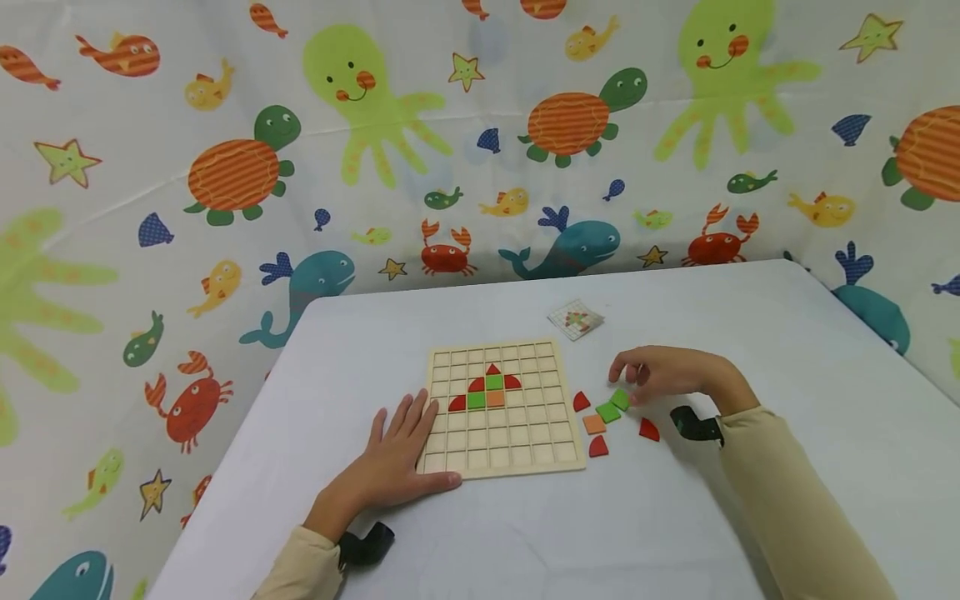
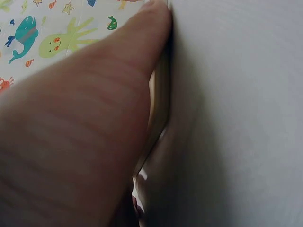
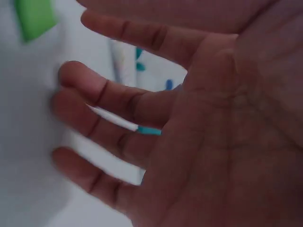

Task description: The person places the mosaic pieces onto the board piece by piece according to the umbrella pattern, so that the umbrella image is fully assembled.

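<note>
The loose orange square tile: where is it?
In the head view, the loose orange square tile lies right of the grid board, between a green square and a red quarter-circle.

Pale gridded board [image 1: 542, 433], red, green, orange pieces [image 1: 608, 412] — white table [image 1: 585, 542], animal-print backdrop [image 1: 480, 171]

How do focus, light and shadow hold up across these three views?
Head: bright and fairly clear, the board's grid readable, a soft shadow beside the right sleeve; left wrist: dim, the left hand soft, shadow darkening the tabletop next to it; right wrist: the right hand in shade, the green piece at the corner blurred.
</note>
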`<state>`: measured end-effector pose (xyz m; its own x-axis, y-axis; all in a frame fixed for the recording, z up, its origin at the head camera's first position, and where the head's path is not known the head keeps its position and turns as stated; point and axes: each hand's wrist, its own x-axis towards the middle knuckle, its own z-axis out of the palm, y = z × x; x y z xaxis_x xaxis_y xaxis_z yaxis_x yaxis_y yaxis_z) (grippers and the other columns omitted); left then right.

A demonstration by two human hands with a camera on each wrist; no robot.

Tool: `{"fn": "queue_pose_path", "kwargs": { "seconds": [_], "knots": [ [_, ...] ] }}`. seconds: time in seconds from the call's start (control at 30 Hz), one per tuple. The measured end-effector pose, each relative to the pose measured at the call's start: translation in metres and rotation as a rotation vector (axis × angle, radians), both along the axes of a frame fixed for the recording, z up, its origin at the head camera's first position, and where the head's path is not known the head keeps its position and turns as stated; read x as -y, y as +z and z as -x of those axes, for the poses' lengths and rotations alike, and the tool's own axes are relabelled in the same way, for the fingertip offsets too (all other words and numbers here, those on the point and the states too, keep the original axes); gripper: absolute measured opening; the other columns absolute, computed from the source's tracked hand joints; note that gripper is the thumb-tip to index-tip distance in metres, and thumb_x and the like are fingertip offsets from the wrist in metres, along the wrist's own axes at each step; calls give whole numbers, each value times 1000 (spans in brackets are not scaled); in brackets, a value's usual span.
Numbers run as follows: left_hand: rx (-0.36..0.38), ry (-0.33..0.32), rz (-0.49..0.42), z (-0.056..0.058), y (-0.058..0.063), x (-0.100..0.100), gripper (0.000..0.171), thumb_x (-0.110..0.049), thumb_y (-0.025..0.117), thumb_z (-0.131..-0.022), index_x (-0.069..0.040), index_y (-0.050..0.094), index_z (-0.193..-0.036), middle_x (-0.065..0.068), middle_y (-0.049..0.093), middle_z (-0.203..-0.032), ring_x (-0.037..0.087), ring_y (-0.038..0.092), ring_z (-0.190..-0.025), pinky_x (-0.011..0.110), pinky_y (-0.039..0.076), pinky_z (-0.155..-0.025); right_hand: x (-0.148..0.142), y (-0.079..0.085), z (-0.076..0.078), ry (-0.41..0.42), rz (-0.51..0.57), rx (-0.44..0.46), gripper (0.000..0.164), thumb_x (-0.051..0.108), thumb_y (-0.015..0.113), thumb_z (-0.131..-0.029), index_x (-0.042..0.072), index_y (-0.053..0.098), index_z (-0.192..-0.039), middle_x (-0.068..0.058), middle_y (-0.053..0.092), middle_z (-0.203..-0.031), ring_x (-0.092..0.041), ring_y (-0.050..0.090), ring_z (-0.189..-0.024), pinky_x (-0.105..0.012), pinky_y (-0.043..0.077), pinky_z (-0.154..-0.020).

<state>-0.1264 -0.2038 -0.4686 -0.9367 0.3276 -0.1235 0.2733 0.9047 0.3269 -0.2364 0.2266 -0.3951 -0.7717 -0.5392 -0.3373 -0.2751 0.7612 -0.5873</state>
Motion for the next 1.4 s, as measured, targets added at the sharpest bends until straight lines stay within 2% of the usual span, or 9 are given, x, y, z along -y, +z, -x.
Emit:
{"fn": "queue_pose_path", "kwargs": {
  "seconds": [0.1,0.27,0.53,0.63,0.8,0.93,1.03,1.2,1.4],
  "knots": [
    [8,1,0,-1,0,2,123,-80,66,-87,-7,17,-172,14,3,-179,40,-4,-163,68,-8,-123,-1,-10,5,-2,-12,21,32,10,83,-91,13,69,-120,-10,56,-113,-31,52,-111,-43,51,-90],
    [3,2,-20,-1,0,4,122,-79,67,-87,-6,18,-172,15,3,-179,41,-3,-163,68,-9,-123,8,-15,9,18,-60,-46,27,12,84,-89,17,68,-110,-8,55,-107,-30,51,-108,-40,51,-84],
    [12,6,-21,-2,-2,6,122,-80,66,-88,-7,17,-172,15,1,-179,40,-4,-163,68,-9,-123,16,-18,15,-13,-49,-126,22,15,82,-94,7,62,-98,-6,55,-91,-24,54,-91,-37,47,-77],
    [12,9,-24,-4,-3,7,122,-79,66,-88,-6,17,-172,15,2,-179,40,-4,-163,68,-9,-123,18,-21,18,-61,-45,-190,22,15,80,-96,5,61,-98,-6,56,-87,-24,55,-87,-36,47,-75],
    [4,9,-28,-4,-3,6,122,-80,66,-87,-7,17,-172,15,2,-179,40,-4,-163,68,-9,-123,24,-23,18,-233,14,-324,17,7,76,-98,0,60,-97,-10,59,-84,-25,57,-79,-35,49,-69],
    [-2,2,-26,-3,0,5,122,-80,66,-87,-6,18,-172,15,2,-179,41,-3,-163,68,-8,-123,34,-21,14,-353,163,-391,11,2,70,-100,-3,61,-98,-12,65,-81,-22,63,-66,-33,52,-61],
    [-5,-6,-23,-2,2,5,121,-79,66,-88,-6,17,-172,16,2,-179,41,-3,-163,68,-8,-123,45,-19,10,-381,283,-411,8,1,68,-102,-4,62,-101,-13,67,-82,-21,67,-64,-31,55,-62],
    [-8,-14,-15,-1,4,5,121,-79,66,-88,-5,17,-172,16,3,-179,41,-3,-163,69,-7,-123,71,-17,1,-302,379,-445,5,-1,67,-102,-4,66,-106,-12,70,-89,-19,69,-69,-33,61,-69],
    [-7,-22,-16,0,4,4,122,-79,65,-88,-5,17,-172,17,4,-179,41,-2,-163,70,-6,-123,104,-19,-12,-118,406,-478,8,-7,67,-99,-2,69,-105,-6,70,-86,-17,66,-72,-33,59,-72]
  ]
}}
